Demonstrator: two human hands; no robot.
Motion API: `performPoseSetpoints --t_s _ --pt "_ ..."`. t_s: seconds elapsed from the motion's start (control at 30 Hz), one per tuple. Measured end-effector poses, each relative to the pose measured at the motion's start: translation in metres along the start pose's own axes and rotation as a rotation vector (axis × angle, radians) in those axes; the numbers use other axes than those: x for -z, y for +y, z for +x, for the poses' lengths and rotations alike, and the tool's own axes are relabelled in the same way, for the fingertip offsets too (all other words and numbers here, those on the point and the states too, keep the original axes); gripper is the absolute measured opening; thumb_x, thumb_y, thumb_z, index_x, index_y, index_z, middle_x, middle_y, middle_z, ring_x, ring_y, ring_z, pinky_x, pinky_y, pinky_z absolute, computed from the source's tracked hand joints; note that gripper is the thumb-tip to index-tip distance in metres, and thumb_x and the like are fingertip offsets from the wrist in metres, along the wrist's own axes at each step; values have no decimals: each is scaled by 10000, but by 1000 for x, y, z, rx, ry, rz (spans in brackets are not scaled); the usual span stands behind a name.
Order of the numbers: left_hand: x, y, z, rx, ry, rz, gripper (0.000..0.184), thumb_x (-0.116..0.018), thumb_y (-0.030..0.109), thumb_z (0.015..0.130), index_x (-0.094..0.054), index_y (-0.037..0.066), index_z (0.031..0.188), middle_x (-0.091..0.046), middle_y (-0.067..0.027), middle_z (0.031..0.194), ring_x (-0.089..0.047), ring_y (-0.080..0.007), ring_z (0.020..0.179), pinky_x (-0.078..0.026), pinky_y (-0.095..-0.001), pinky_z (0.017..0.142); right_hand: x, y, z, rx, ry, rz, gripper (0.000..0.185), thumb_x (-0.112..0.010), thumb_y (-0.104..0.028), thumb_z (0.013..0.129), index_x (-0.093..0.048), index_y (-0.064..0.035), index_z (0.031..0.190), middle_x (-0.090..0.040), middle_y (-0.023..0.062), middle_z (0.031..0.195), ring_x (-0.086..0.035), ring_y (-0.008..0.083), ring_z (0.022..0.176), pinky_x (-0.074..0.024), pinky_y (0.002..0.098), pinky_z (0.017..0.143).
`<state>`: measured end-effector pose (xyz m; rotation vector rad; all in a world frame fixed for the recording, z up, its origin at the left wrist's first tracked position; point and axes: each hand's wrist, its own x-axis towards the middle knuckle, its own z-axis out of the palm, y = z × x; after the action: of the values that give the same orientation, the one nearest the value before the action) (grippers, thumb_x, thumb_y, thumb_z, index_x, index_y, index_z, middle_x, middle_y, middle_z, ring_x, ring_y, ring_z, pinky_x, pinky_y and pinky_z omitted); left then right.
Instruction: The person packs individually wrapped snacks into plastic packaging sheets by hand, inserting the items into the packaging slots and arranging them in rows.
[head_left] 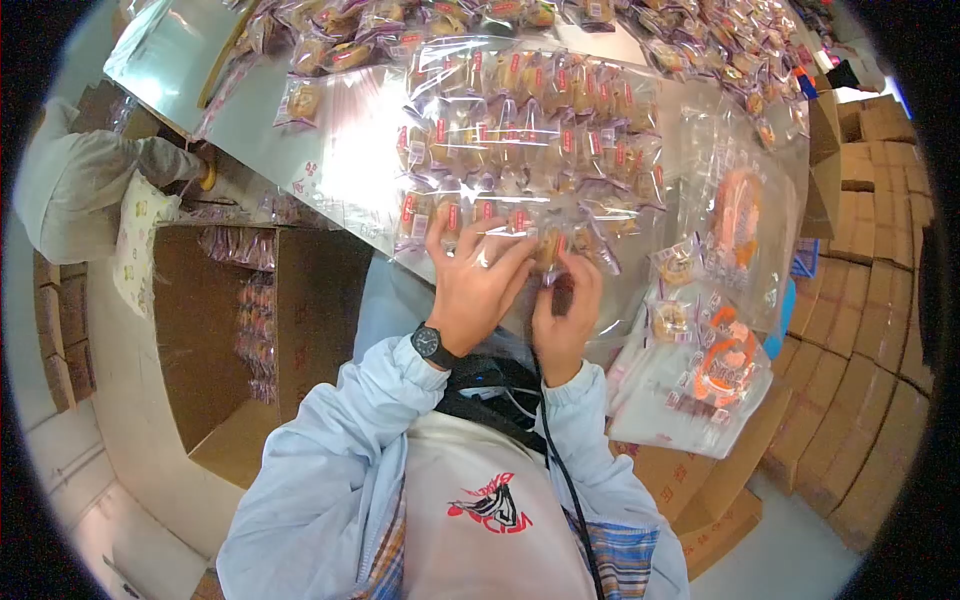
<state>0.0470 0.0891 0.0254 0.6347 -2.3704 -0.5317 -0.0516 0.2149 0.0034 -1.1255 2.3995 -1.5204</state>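
Note:
A large clear plastic bag (510, 190) lies on the table, with rows of small wrapped pastries (480, 148) inside. My left hand (480, 275), wearing a watch and a ring, rests on the near row with its fingers spread. Close beside it, my right hand (570, 305) is curled, thumb and forefinger at a wrapped pastry (549, 250) at the bag's near edge. The left fingertips come near that same packet. Part of the right hand's grip is hidden by its own fingers.
More wrapped pastries (690, 45) are heaped across the back. Printed plastic bags (690, 400) are stacked at right, two loose packets on top. An open carton (310, 310) holding packets stands at left; cartons (850, 330) line the right. Another person's sleeve (90, 170) shows far left.

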Motion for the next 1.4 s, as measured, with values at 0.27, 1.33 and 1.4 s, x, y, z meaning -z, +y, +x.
performPoseSetpoints --t_s 0.27,1.33,1.4 --pt "3 10 -3 -64 -72 126 472 -765 214 856 -691 220 1322 -668 5 1358 -570 -231 1336 -91 -684 1190 18 -2 21 155 -185 -116 571 -621 85 885 -568 -6 1447 -566 248 1465 -608 426 1255 -486 460 1066" --pt "-15 15 -1 -22 -124 116 512 -787 246 820 -699 225 1324 -713 61 1322 -566 -234 1349 -211 -595 1160 24 17 7 -14 161 -7 401 -661 89 825 -648 -16 1213 -596 175 1291 -619 337 1186 -494 415 1035" --pt "-13 12 -4 -35 -100 61 474 -800 231 806 -729 224 1274 -715 63 1321 -569 -228 1345 -225 -587 1161 32 14 8 56 111 -107 397 -640 108 815 -644 -8 1195 -610 176 1270 -624 343 1188 -495 421 1042"
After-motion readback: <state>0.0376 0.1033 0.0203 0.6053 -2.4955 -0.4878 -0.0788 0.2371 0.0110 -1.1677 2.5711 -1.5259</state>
